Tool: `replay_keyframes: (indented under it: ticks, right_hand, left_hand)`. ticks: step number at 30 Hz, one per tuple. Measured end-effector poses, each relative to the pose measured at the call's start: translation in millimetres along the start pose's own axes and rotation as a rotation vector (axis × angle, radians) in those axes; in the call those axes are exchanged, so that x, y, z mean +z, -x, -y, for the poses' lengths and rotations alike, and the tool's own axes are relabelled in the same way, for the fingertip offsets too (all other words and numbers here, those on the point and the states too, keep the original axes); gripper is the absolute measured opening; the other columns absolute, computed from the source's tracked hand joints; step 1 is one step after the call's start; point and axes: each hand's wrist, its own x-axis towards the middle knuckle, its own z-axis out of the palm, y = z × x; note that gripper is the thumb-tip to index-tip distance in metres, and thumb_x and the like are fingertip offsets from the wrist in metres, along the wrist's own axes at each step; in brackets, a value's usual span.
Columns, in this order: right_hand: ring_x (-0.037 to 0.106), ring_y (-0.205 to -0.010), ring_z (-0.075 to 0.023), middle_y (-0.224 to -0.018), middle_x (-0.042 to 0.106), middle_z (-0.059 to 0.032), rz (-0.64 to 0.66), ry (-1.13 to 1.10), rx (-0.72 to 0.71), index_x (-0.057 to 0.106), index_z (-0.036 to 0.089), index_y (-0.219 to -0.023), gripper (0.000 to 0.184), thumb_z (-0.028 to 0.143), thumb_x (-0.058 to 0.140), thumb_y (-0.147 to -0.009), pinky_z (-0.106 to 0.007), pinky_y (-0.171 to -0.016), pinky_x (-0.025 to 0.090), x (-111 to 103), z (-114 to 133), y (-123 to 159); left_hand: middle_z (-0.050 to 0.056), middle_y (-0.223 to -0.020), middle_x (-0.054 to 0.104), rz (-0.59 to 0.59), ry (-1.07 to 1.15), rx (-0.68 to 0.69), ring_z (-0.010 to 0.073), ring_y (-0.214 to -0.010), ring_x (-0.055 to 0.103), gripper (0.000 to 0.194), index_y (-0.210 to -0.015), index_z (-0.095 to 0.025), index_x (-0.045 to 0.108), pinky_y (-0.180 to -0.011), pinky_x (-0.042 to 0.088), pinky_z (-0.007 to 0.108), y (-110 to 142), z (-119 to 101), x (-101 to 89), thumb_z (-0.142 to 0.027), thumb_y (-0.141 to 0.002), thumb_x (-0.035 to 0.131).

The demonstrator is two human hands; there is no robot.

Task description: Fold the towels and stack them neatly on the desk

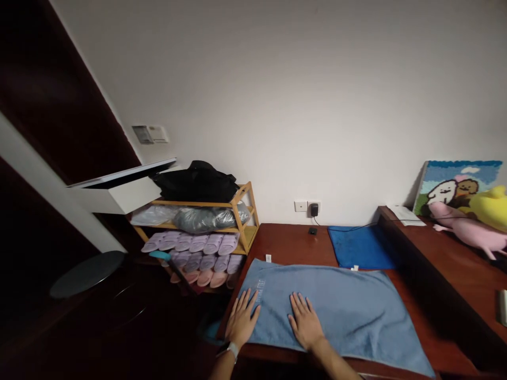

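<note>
A blue-grey towel (336,301) lies spread over the reddish-brown table (285,240), with pale lettering near its left edge and a small white tag at its far edge. My left hand (242,319) rests palm down on the towel's left edge, fingers stretched out. Flat on the towel to the right is my right hand (304,321), its fingers also extended and thumb apart. Creases run through the towel's right part. Behind it lies a folded bright blue cloth (358,245), partly covered by the towel's far edge.
A wooden rack (249,232) at left holds several lilac and pink slippers (198,243), plastic-wrapped items and a black bag (198,182). A white box (119,195) juts out beside it. A charger (314,210) is plugged in. Plush toys (463,227) sit on a raised surface at right.
</note>
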Motion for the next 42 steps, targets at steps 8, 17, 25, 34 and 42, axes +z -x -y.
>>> replay_keyframes:
  ticks: [8, 17, 25, 34, 42]
  right_hand:
    - [0.029, -0.152, -0.0331, -0.162, 0.037, -0.0080, 0.055, 0.140, 0.322, 0.041, 0.017, -0.157, 0.068, 0.051, 0.029, -0.099, -0.059, -0.125, 0.023, -81, -144, 89]
    - [0.017, -0.157, -0.0268, -0.170, 0.023, -0.0043, 0.010, 0.379, 0.581, 0.025, 0.016, -0.163, 0.076, 0.054, 0.011, -0.098, -0.049, -0.127, 0.019, -89, -275, 164]
    - [0.020, -0.156, -0.0293, -0.169, 0.025, -0.0032, 0.074, 0.410, 0.660, 0.026, 0.014, -0.162, 0.078, 0.053, 0.018, -0.095, -0.050, -0.126, 0.020, -90, -271, 153]
    - [0.022, -0.156, -0.0255, -0.167, 0.030, -0.0011, -0.027, 0.194, 0.328, 0.031, 0.024, -0.161, 0.067, 0.054, 0.024, -0.102, -0.052, -0.128, 0.019, -65, -149, 72]
    - [0.018, -0.156, -0.0278, -0.168, 0.022, -0.0001, 0.113, 0.049, 0.228, 0.028, 0.026, -0.162, 0.064, 0.052, 0.028, -0.104, -0.056, -0.128, 0.017, -36, -74, -14]
  left_hand:
    - [0.003, -0.165, 0.038, 0.032, -0.016, -0.023, 0.0257, -0.153, 0.034, 0.054, -0.155, -0.035, 0.043, -0.126, 0.027, 0.050, -3, -2, -2.0, -0.048, -0.103, 0.042]
    - [0.001, -0.166, 0.036, 0.083, -0.037, -0.056, 0.0238, -0.154, 0.032, 0.053, -0.155, -0.035, 0.042, -0.126, 0.025, 0.049, -7, 0, 0.2, -0.048, -0.104, 0.037]
    - [0.001, -0.166, 0.037, 0.156, -0.020, -0.085, 0.0237, -0.154, 0.033, 0.053, -0.155, -0.035, 0.042, -0.125, 0.028, 0.047, -10, -2, -8.6, -0.047, -0.104, 0.038]
    - [0.005, -0.153, 0.056, -0.148, 0.038, 0.047, 0.0247, -0.143, 0.049, 0.044, -0.139, -0.028, 0.063, -0.119, 0.041, 0.045, -20, -7, -7.7, -0.039, -0.103, 0.041]
    - [0.006, -0.162, 0.046, -0.048, 0.044, 0.017, 0.0274, -0.150, 0.039, 0.052, -0.150, -0.028, 0.052, -0.124, 0.033, 0.049, -81, -13, 7.1, -0.041, -0.101, 0.046]
